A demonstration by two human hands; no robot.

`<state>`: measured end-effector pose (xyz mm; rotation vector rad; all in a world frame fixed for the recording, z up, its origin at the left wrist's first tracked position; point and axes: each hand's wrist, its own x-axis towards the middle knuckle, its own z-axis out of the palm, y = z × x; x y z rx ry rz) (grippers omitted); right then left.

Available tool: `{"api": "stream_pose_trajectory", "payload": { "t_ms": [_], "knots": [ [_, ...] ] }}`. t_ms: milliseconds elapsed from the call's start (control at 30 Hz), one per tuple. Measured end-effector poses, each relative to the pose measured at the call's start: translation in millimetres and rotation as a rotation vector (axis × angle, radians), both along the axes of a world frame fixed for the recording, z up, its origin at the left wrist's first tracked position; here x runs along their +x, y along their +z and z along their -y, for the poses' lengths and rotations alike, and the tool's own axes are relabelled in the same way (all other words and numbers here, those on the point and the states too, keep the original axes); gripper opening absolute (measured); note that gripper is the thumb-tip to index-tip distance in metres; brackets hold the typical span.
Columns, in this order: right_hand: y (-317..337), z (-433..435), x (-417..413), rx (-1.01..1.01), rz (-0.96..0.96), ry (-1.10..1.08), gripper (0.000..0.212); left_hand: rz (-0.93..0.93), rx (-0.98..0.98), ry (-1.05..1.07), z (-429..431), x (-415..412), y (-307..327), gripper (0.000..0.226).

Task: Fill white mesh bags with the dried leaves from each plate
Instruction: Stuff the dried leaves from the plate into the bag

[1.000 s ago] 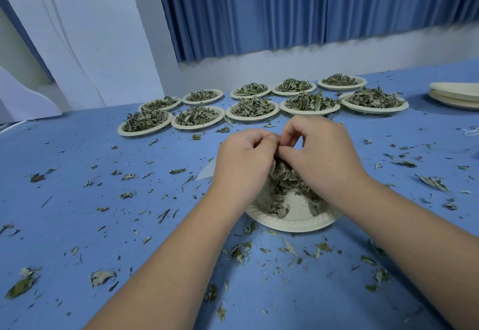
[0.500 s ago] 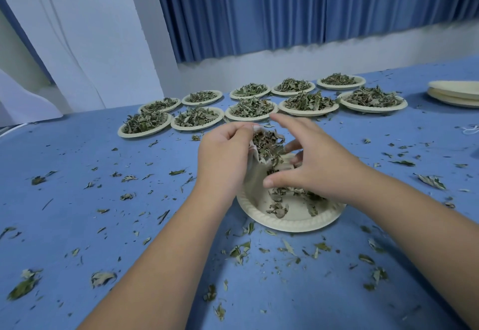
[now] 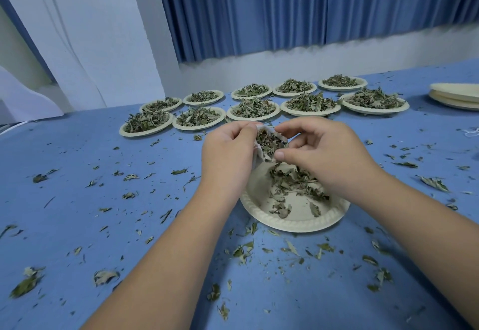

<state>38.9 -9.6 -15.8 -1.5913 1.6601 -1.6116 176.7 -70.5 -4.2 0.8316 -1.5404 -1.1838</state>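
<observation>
While leaf-stuffed, mesh bag [image 3: 260, 153] above plate [image 3: 298, 222].

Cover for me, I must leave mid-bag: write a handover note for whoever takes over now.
Left hand grips the white mesh bag open above the near plate.
Right hand pinches the bag's other edge.
Done: bag partly filled.
Left: the loose leaves on that plate, then ten full plates behind.
Empty plates stacked far right.

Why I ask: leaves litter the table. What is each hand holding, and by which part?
Both hold the white mesh bag by its open rim: the left hand grips the left edge, the right hand pinches the right edge.
</observation>
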Motion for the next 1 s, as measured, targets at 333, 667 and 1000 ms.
{"api": "stream_pose_trajectory", "payload": {
  "t_ms": [333,667,1000],
  "knots": [
    [1.9,2.1,11.4,-0.071,-0.200,-0.162,0.019,0.052,-0.045,-0.039,-5.4,-9.2,-3.7,0.024],
    [8.0,6.0,10.1,-0.072,-0.249,-0.198,0.020,0.042,-0.027,-0.059,-4.2,-8.0,-3.0,0.021],
    [27.9,14.0,9.9,-0.022,-0.394,-0.019,0.031,-0.037,0.024,-0.020,-0.5,-5.3,0.1,0.028]
  ]
}}
